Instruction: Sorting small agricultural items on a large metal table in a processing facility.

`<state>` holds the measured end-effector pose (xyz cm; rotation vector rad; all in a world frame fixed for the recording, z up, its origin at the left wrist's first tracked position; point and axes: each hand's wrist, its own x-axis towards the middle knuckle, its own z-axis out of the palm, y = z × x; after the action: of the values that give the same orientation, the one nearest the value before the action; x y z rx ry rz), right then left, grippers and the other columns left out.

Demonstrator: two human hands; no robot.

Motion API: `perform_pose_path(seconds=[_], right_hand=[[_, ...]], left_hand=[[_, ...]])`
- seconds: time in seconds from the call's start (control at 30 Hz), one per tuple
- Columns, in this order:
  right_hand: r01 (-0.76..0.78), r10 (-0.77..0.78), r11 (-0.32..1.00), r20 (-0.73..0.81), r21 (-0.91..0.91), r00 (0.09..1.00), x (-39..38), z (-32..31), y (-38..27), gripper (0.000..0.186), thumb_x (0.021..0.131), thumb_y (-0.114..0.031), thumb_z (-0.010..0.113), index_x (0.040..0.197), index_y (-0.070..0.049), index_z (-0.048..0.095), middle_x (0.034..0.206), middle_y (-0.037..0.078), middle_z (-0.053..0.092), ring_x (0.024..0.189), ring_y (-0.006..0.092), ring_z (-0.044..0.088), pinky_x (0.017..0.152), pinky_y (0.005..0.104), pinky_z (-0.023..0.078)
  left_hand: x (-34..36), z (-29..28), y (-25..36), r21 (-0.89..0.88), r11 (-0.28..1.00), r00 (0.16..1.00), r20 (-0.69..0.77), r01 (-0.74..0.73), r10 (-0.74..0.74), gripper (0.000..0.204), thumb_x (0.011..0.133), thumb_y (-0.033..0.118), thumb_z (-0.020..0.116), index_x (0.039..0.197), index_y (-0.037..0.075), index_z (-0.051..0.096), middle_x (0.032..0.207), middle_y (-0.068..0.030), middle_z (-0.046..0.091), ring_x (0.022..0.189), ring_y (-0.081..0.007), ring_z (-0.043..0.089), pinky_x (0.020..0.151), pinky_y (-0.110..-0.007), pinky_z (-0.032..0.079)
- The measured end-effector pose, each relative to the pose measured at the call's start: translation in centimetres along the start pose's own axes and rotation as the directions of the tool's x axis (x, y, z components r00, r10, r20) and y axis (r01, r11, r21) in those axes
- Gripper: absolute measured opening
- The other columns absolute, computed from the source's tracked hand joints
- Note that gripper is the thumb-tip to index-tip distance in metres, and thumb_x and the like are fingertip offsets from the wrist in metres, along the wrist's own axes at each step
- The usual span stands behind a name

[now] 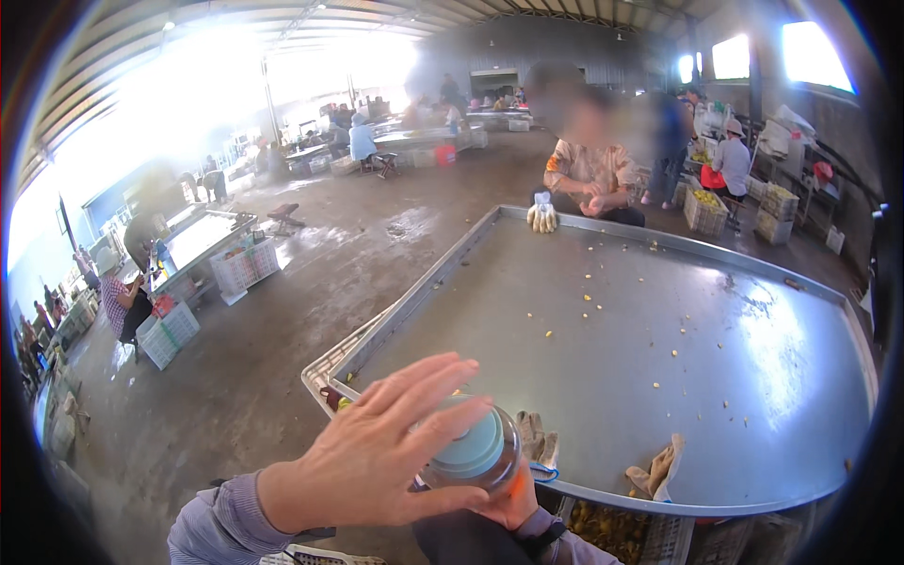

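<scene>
The right hand (509,505) is wrapped around the side of a jar (511,459), it seems to keep it steady over the lap (457,543), just beside the near edge of the big metal table (603,372). The left hand (377,457) is open, fingers spread by the blue lid (473,447), and I cannot tell if they touch it. Two gloves (662,468) lie at that edge, maybe so bare hands can feel the smooth jar better.

Daylight blows out upper left; metal table (772,344) glares; distance seems blurred
</scene>
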<state>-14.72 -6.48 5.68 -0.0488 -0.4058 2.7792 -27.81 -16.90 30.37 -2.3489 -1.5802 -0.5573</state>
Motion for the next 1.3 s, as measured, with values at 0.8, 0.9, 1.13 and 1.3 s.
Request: perform_pose_path(seconds=[0.8,0.9,1.13,1.3], right_hand=[[0.010,-0.004,0.999,-0.118,0.046,0.993,0.1,-0.5,0.4,0.064,0.088,-0.058,0.035,0.136,-0.015,0.037,0.132,0.012,0.045,0.115,0.0296,0.051,0.086,0.0419,0.050],[0.002,-0.006,1.000,-0.117,-0.028,0.993,-0.4,-0.2,0.3,0.066,0.088,-0.059,0.038,0.138,-0.015,0.034,0.135,0.012,0.042,0.119,0.0303,0.047,0.091,0.0452,0.047],[-0.004,-0.006,0.997,-0.132,-0.073,0.991,-0.6,-1.4,0.4,0.065,0.088,-0.058,0.038,0.137,-0.015,0.035,0.136,0.013,0.040,0.123,0.0320,0.043,0.098,0.0507,0.040],[0.029,-0.038,0.995,-0.097,-0.092,0.995,-0.8,0.0,0.2,0.061,0.090,-0.055,0.036,0.136,-0.016,0.037,0.135,0.012,0.041,0.123,0.0313,0.043,0.098,0.0513,0.040]], left_hand=[[-0.3,1.4,-0.7,0.064,0.993,0.988,0.123,-0.099,0.091,0.047,0.078,0.044,0.067,0.109,0.010,0.057,0.104,-0.0068,0.056,0.087,-0.0206,0.058,0.056,-0.029,0.051],[-0.6,2.2,-0.8,0.080,0.990,0.992,0.065,-0.114,0.109,0.042,0.078,0.042,0.067,0.104,0.011,0.058,0.101,-0.0059,0.056,0.083,-0.0190,0.058,0.053,-0.029,0.051],[-1.0,2.5,0.4,0.147,0.987,0.998,0.005,-0.070,0.070,0.035,0.075,0.038,0.069,0.097,0.012,0.059,0.097,-0.0033,0.057,0.076,-0.0166,0.057,0.047,-0.027,0.048],[-0.9,2.8,1.3,0.163,0.987,1.000,0.007,-0.017,0.016,0.033,0.074,0.037,0.069,0.095,0.013,0.059,0.095,-0.0019,0.058,0.075,-0.0158,0.057,0.046,-0.026,0.047]])
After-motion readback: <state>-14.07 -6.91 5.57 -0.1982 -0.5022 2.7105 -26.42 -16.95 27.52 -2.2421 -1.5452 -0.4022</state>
